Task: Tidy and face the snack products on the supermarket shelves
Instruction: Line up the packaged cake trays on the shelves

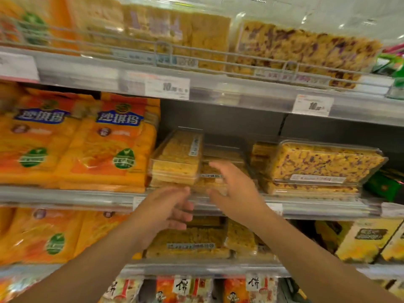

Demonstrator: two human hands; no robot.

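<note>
While both hands reach in with fingers apart, gripping nothing, my left hand [166,209] and right hand [231,191] flank the tilted clear snack box [177,157] on the middle shelf [65,196]. Likely light, brittle, slippery; I grip its side walls.

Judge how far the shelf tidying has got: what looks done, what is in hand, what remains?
Done: the orange bags stand faced. In hand: both hands, left hand and right hand, open, reach for the clear boxes, one tilted. Left: straightening that stack and filling the gap behind it.
</note>
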